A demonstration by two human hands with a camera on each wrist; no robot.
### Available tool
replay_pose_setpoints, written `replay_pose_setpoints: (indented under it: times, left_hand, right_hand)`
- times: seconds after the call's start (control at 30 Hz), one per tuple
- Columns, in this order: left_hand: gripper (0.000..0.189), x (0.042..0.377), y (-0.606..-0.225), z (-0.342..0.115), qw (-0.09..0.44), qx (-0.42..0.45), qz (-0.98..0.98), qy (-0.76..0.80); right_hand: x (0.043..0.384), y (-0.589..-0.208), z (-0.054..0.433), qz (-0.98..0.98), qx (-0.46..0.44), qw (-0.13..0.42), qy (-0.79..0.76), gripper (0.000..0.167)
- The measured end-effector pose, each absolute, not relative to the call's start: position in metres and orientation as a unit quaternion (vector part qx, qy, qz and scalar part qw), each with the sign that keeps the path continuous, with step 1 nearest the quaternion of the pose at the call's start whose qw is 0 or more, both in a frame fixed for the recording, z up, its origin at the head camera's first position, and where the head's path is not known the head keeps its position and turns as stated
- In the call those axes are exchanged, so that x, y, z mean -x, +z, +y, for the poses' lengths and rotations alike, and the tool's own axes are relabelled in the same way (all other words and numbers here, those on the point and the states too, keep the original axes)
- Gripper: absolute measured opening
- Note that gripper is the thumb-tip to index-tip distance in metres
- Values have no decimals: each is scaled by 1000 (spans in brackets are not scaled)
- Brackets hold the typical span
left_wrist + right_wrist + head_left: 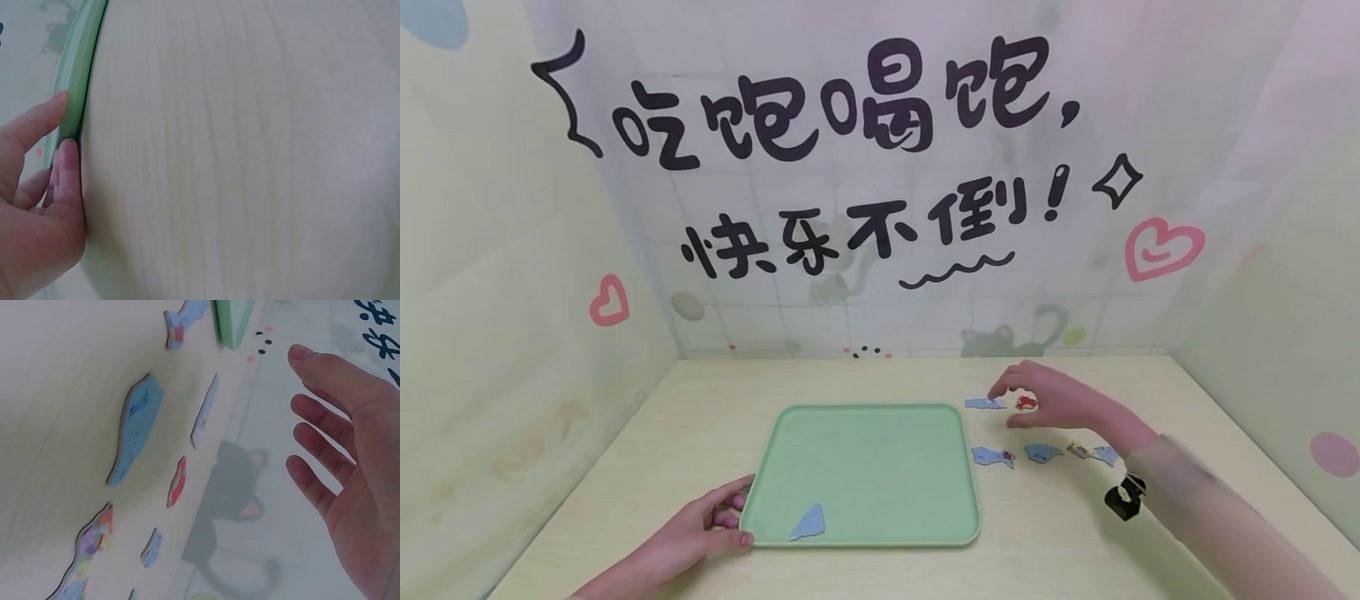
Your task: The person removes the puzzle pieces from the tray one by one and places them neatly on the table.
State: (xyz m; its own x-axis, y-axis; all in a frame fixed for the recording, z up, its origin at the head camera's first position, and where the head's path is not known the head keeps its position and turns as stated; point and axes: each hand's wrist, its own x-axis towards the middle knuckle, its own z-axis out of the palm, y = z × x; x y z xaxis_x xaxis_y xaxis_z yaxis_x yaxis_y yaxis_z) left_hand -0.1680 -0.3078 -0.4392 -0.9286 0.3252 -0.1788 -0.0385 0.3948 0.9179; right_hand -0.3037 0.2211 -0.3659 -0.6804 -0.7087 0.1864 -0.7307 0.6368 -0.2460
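Note:
A light green tray (865, 467) lies on the table, with one blue puzzle piece (809, 523) near its front left corner. My left hand (706, 527) holds the tray's left edge by that corner; in the left wrist view the thumb (47, 119) touches the green rim. To the right of the tray, my right hand (1060, 398) hovers with fingers spread and bent, holding nothing. Close to its fingertips are a pale blue strip-shaped piece (979, 404) and a red piece (1026, 403). The right wrist view shows the right hand (350, 431) apart from the pieces.
Nearer the front lie a blue piece with a reddish patch (991, 457), a plain blue piece (1042, 452) and a multicoloured piece (1092, 452). A black object (1125, 497) hangs at the right wrist. Printed cloth walls enclose the table at the back and sides.

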Motion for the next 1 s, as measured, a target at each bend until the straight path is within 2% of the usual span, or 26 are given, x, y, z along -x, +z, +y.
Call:
replay_pose_setpoints:
  times: [0.57,1.0]
  left_hand:
    - [89,168,-437,-306,164,-85,818,544]
    - [91,168,-437,-307,165,-88,814,550]
  right_hand:
    - [312,-339,126,-861,-487,36,141,41]
    - [302,-349,64,-838,-536,3,105,43]
